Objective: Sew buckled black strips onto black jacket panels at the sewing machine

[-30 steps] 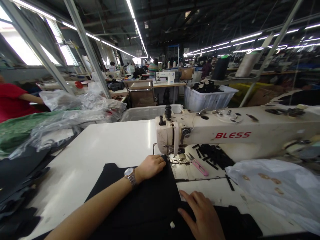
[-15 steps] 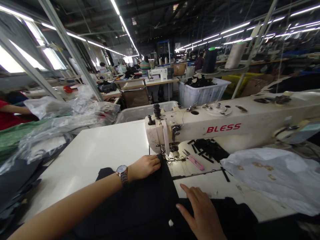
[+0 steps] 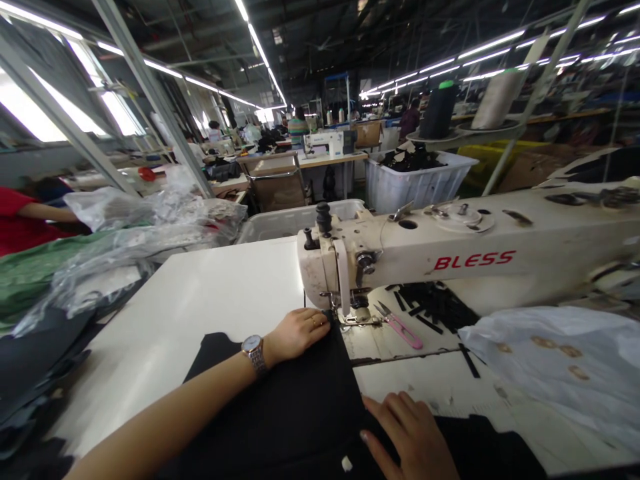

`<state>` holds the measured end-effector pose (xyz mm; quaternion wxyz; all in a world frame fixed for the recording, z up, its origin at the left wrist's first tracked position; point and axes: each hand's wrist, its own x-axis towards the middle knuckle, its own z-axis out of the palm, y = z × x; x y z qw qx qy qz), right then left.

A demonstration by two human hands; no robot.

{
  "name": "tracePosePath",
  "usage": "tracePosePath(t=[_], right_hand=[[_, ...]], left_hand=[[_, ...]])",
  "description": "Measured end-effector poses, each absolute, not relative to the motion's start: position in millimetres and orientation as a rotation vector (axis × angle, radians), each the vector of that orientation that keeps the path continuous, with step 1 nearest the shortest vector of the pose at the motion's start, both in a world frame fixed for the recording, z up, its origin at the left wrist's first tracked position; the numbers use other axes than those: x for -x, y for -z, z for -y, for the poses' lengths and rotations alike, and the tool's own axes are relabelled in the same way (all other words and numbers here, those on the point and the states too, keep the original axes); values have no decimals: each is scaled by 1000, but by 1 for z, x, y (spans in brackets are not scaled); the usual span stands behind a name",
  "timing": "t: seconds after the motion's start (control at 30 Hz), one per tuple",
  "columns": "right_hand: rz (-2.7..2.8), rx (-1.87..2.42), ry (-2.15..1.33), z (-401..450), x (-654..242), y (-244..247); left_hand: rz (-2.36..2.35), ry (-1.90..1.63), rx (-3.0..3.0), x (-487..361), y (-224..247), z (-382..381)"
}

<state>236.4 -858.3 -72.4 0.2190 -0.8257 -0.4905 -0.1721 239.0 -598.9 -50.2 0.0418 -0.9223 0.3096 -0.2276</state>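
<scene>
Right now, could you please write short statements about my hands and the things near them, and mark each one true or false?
1. The left hand lies on the black fabric. True.
2. The watch is on the right wrist. False: the watch is on the left wrist.
3. The pink snips lie near the black strips. True.
4. The right hand holds the pink snips. False: the right hand is at the black fabric's edge.
5. The lettering on the sewing machine is red. True.

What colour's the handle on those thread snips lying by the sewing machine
Pink. The thread snips' handle shows best in the head view.
</scene>
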Motion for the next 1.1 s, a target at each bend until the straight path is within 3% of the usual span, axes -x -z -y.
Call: tracePosePath(t=[1.1], right_hand=[[1215,2303,260,851,-234,80]], left_hand=[[-1074,947,2795,-262,52,585]])
